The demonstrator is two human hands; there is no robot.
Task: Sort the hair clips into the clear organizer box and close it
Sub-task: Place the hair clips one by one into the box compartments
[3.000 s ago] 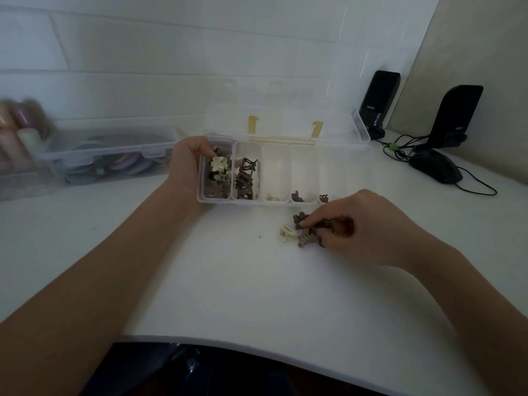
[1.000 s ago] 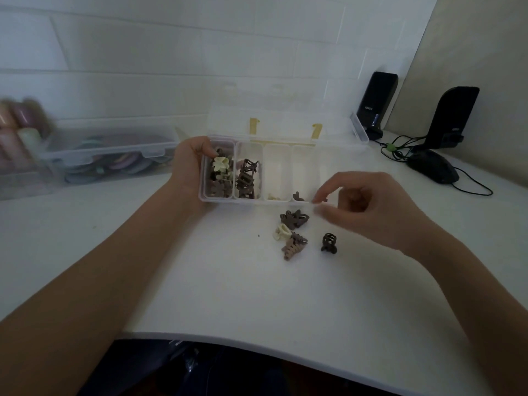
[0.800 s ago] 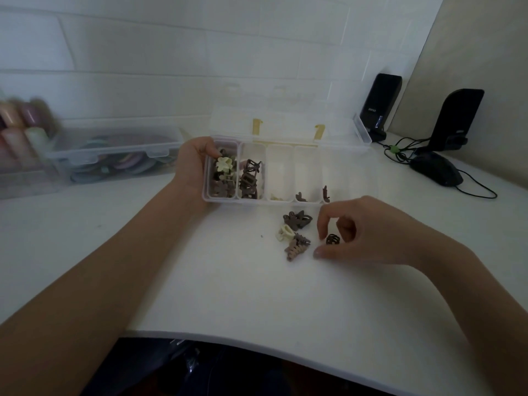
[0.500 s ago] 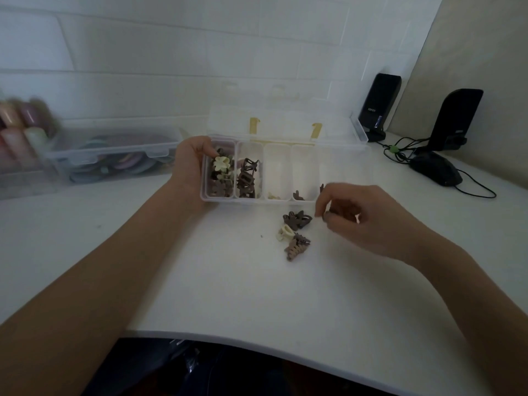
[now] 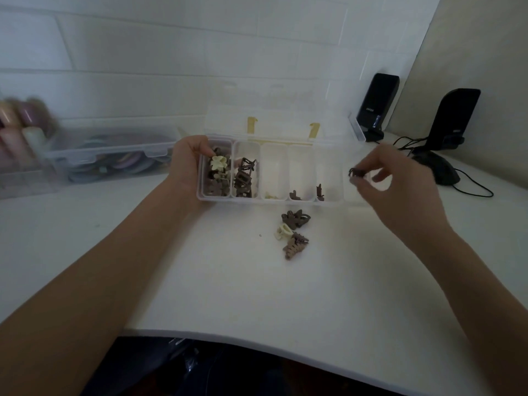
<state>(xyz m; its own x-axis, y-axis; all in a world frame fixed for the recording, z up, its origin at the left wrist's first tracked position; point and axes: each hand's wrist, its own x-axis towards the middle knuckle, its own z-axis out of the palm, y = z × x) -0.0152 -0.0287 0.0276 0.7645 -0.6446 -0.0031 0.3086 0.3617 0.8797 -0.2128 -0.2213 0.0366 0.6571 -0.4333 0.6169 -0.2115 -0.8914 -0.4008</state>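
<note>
One view only, the head camera. The left hand [image 5: 190, 164] gripped the left end of the clear organizer box [image 5: 330, 199], thumb hooked into the first compartment — probably to keep the light box from sliding while clips dropped in. Its lid [image 5: 280, 121] stood open at the back. The right hand [image 5: 397, 190] pinched a small dark clip [image 5: 355, 172] between thumb and forefinger, above the box's right end, apparently bound for an unfilled compartment. Three loose clips [image 5: 293, 234] lay clustered on the white table [image 5: 243, 295], just in front of the box.

Against one second earlier: that dark clip had lain on the table beside the cluster — the right hand was then empty, fingers apart. The left hand's hold matched.
</note>
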